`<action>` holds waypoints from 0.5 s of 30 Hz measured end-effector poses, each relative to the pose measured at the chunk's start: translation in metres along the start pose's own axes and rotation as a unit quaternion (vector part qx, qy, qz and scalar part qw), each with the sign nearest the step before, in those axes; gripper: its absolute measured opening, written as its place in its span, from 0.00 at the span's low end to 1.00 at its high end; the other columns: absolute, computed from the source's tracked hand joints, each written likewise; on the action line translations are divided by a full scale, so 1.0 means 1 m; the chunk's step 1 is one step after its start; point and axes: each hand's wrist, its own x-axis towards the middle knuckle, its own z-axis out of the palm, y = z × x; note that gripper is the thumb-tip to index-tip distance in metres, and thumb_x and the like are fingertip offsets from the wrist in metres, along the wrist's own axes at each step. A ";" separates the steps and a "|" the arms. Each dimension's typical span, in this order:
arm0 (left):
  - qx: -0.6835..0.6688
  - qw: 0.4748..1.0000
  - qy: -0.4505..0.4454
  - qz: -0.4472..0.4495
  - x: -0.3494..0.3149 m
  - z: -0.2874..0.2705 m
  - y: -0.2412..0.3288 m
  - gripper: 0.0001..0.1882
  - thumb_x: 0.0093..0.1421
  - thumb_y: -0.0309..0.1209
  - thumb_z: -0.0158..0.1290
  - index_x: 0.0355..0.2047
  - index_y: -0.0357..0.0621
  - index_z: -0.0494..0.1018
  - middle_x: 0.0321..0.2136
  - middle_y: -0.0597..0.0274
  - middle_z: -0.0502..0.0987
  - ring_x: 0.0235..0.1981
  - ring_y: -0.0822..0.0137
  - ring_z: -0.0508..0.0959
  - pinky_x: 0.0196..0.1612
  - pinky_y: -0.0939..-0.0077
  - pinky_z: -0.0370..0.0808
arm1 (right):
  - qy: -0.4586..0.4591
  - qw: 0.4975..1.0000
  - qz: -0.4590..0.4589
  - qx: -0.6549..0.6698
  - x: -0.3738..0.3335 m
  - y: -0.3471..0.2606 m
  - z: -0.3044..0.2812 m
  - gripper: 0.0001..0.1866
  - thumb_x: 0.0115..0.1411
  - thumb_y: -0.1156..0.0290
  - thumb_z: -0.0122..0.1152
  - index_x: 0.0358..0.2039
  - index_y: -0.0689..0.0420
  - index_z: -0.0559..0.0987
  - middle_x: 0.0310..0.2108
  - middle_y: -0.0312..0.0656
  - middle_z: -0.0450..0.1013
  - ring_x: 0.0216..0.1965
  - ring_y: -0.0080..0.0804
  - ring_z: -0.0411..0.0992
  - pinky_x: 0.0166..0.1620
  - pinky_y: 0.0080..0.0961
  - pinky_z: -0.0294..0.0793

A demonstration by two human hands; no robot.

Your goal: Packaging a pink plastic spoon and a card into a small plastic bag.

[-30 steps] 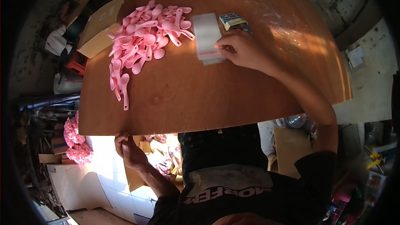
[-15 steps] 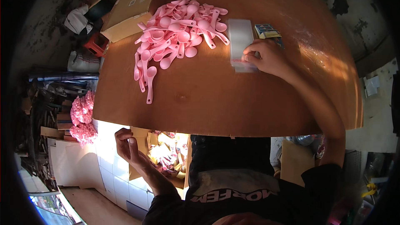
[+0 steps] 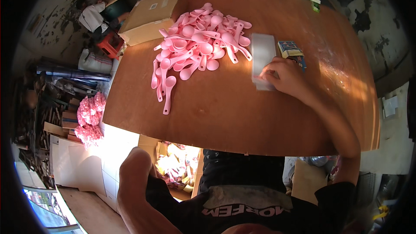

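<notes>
Head view: at far left the bent left arm (image 3: 135, 182) shows below the table (image 3: 225, 121), but I can't see the left hand. Farther right, a cardboard box (image 3: 149, 15) sits well left of and beyond the right hand (image 3: 286, 76); nearer to that hand, still leftward, spreads the heap of pink spoons (image 3: 205, 49). Next come the clear plastic sleeves (image 3: 263, 48), under the fingertips, long axis running away from the person. The fingers are curled at their near end; whether they pinch one, I can't tell. A small carton (image 3: 289, 48) lies just beyond the knuckles.
</notes>
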 end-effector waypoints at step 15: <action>0.091 0.836 0.404 -0.359 -0.055 -0.016 -0.082 0.10 0.53 0.33 0.62 0.31 0.43 0.75 0.27 0.64 0.78 0.26 0.61 0.77 0.30 0.68 0.70 | 0.048 0.997 -0.018 -0.055 -0.016 -0.012 -0.008 0.04 0.52 0.73 0.60 0.26 0.58 0.81 0.26 0.43 0.73 0.31 0.43 0.72 0.37 0.35 0.72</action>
